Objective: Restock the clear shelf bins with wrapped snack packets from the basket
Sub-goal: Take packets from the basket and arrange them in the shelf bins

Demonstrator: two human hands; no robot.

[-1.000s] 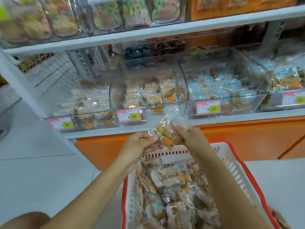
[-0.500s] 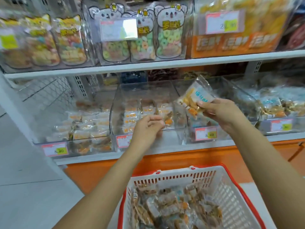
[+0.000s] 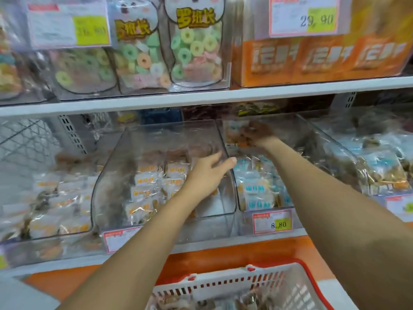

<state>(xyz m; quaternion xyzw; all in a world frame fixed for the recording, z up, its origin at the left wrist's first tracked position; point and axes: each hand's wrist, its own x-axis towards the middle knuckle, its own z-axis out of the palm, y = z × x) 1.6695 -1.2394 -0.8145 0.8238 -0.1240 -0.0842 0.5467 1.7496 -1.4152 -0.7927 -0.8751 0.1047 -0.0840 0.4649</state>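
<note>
1. Head cam, biggest stuff first: the lower shelf point(image 3: 245, 240) carries a row of clear bins side by side. The 2 that matter are the orange-label bin point(image 3: 156, 139) in the middle and the blue-label bin point(image 3: 297, 130) just beside it, sharing a wall.
2. Both bins already hold wrapped packets, piled mostly toward the front. There's plenty of clear wall showing above and behind the piles, so I'd say neither is close to full.
3. The basket point(image 3: 223, 285) sits below the shelf at the bottom edge. Only its far end shows, and there are packets in it, so stock is left to move. My guess is we're somewhere mid-job.
4. The left hand point(image 3: 207, 171) reaches into the orange-label bin next to that shared wall. Its grip is loose and spread, thumb out toward the rim. It's blurry, but I can't spot anything in it.
5. The right hand point(image 3: 259, 134) is deep at the back of the blue-label bin, above the pile.
6. Its grip is pinched on 1 packet point(image 3: 237, 135), which is blurred. It looks not yet let go, so this drop isn't done.
</note>
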